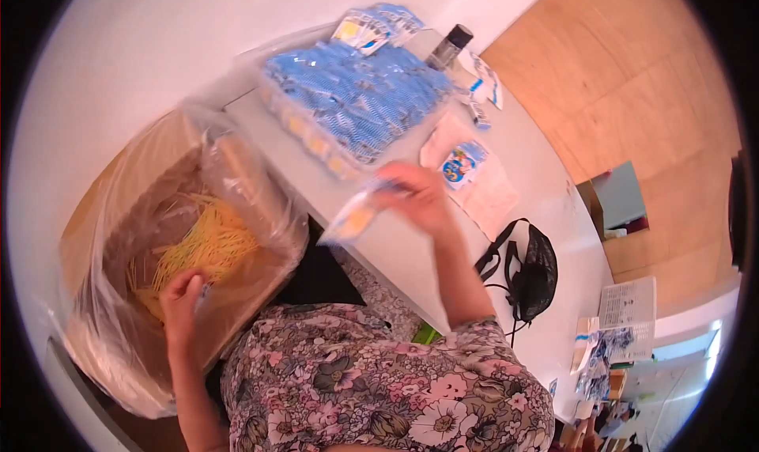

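Note:
Over an open carton lined with a clear plastic bag (273,266), my left hand (182,294) has its fingers closed. A small pale bit shows at the fingertips, too small to name. Beneath it, a loose heap of thin yellow sticks (212,234) lies in the carton. My right hand (415,199) pinches a small white printed packet (350,219) with a yellow patch, smeared by motion, above the table's near edge. Behind that hand sits a wide clear-walled tray (316,147) filled with many blue-and-white patterned packets (356,92).
A pink cloth (490,195) with a printed packet (461,166) lies on the white table (395,266). Nearby are a black mesh bag (534,274), a dark-capped bottle (449,47) and more packets (379,26). Farther right stands a white plastic basket (628,317).

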`<state>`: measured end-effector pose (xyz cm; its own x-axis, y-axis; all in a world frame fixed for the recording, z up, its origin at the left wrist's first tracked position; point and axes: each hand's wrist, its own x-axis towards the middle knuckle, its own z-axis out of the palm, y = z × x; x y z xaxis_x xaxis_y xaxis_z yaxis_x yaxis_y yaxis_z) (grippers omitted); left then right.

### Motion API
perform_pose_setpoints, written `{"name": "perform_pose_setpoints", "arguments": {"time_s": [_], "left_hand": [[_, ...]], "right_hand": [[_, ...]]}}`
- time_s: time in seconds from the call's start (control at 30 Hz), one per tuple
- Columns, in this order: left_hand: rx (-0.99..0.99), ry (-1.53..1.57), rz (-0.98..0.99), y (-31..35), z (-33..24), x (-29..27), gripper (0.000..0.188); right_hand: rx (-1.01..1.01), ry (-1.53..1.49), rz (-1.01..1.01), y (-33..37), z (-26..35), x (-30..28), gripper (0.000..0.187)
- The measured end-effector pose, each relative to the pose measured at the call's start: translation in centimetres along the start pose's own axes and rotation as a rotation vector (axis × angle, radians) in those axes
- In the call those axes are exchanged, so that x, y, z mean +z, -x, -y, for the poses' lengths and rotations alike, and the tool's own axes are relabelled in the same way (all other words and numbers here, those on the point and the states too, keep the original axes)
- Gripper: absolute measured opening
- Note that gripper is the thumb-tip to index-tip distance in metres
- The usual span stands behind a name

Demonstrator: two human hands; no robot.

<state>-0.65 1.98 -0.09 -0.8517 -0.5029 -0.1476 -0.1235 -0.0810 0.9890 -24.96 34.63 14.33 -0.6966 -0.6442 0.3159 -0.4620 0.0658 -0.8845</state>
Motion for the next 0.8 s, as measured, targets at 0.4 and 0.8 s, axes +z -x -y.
{"name": "perform_pose_setpoints", "arguments": {"time_s": [0.4,0.8], "left_hand": [[-0.117,-0.569,-0.224,-1.5,5.5,-5.7,0.028],[-0.386,-1.376,-0.078,-2.9,9.1,-5.7,0.068]], "right_hand": [[-0.114,1.201,-0.567,3.7,-15.1,-19.1,0.042],[-0.795,0.888,-0.055,-2.4,-0.3,3.9,0.018]]}}
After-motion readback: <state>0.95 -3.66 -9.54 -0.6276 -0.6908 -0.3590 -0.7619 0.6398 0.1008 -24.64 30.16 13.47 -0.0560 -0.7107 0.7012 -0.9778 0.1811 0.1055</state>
